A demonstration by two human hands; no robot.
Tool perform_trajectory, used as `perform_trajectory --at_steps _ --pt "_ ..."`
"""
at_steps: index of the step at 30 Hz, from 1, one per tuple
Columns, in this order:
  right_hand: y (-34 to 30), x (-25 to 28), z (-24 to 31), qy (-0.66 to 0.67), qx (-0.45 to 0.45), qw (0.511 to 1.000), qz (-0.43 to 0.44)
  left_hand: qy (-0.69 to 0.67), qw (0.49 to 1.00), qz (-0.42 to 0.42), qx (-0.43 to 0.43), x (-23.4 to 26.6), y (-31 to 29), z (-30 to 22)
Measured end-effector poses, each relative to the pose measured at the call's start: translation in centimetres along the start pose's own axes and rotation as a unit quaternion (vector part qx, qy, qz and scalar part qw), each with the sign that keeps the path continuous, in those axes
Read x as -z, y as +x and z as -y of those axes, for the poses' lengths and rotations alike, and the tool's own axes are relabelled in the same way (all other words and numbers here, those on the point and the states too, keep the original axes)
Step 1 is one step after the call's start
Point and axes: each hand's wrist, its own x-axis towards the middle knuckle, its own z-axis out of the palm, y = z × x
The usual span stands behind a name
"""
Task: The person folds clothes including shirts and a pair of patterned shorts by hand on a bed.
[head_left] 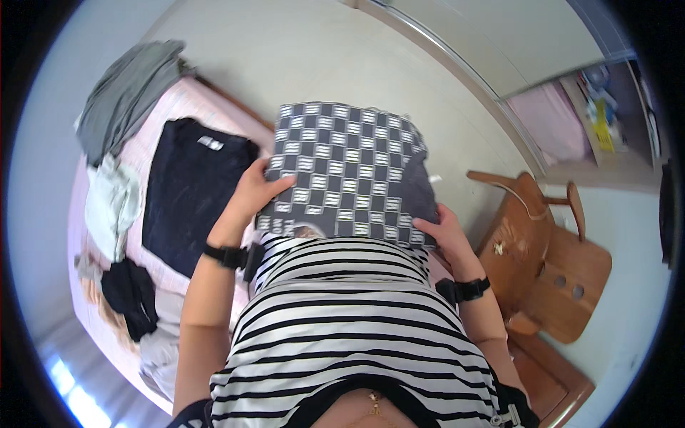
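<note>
A grey garment with a white checkered print (342,167) is spread in front of my waist, folded into a rough rectangle. My left hand (258,191) grips its left edge, thumb on top and fingers behind. At the lower right corner my right hand (444,232) holds it the same way. The garment's right side bulges a little, with a small white tag sticking out. To the left, a black garment (196,189) lies laid out flat on the pink bed (187,96), a white label at its neck.
More clothes lie on the bed: a grey-green garment (128,93), a pale one (113,203) and a small black one (130,296). A wooden chair (571,285) stands to the right. Beyond it are sliding doors (492,43) and an opened shelf compartment (614,121).
</note>
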Motion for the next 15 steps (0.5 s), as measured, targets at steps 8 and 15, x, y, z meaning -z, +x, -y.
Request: perform_trajectory --at_steps 8,15 --pt "-1.0 -1.3 9.2 0.106 0.085 0.99 0.044 -0.5 0.85 0.143 0.088 1.5 -3.1 -4.5" --pt "1.1 -13.1 21.3 0.078 0.207 0.929 0.296 -0.45 0.86 -0.228 -0.077 11.2 -15.8 -5.5"
